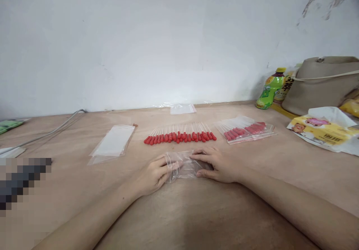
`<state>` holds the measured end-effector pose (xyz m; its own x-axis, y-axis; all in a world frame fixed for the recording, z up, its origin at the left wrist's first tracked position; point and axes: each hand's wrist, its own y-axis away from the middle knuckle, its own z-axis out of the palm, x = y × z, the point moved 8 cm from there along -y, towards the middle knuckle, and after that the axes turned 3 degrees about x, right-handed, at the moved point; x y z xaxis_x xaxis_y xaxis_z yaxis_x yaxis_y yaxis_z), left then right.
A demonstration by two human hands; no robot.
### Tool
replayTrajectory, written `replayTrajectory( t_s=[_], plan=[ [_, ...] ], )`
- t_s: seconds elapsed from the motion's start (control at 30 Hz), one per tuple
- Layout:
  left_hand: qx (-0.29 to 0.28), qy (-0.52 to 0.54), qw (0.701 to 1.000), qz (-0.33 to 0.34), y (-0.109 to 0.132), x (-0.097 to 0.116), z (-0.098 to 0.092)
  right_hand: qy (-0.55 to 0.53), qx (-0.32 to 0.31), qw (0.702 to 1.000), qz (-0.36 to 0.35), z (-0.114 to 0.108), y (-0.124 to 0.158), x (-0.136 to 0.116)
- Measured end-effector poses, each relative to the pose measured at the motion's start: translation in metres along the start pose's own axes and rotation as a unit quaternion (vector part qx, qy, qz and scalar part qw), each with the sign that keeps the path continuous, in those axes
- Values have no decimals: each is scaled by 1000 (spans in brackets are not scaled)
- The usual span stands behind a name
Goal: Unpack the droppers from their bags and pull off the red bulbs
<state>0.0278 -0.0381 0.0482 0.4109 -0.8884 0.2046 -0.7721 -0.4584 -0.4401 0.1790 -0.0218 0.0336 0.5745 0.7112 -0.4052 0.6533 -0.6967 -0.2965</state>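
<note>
A clear plastic zip bag is stretched between my two hands, low over the tabletop. My left hand has its fingers inside the bag's left end, showing through the film. At the other end, my right hand holds the bag, thumb at the near edge and fingers along the far one. Just beyond lies a row of thin pale sticks with red tips, tips toward me. To the right, a filled clear bag contains more red-tipped sticks. A stack of flat bags lies to the left.
Against the wall is another flat packet. A green bottle, a beige bag and a yellow-and-white tissue pack stand or lie at the right. A grey cable crosses the left side near a pixelated dark object.
</note>
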Motion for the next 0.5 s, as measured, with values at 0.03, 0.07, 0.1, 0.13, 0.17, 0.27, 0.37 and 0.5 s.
replayTrajectory(
  t_s=[0.03,0.07,0.1,0.13,0.17,0.27,0.37,0.5],
  plan=[
    [-3,-5,1000,5,0,1,1,-2,1,1000,-2,0,0,0],
    [0,-4,1000,1,-1,0,2,-4,2,1000,-3,1,0,0],
    [10,1,1000,-9,-1,-1,2,-6,3,1000,-4,1,0,0],
    [23,9,999,-23,-2,-3,2,-8,5,1000,-4,1,0,0],
    [40,18,998,-36,-2,-4,1,-9,6,1000,-3,1,0,-1],
    [66,54,993,-76,-3,-9,-4,-12,13,1000,-1,-1,1,-1],
    [21,133,979,-156,0,-24,-14,-18,15,1000,-2,-2,1,-2],
    [-61,211,916,-335,22,-69,-49,-17,17,1000,5,-1,1,0]
  ],
)
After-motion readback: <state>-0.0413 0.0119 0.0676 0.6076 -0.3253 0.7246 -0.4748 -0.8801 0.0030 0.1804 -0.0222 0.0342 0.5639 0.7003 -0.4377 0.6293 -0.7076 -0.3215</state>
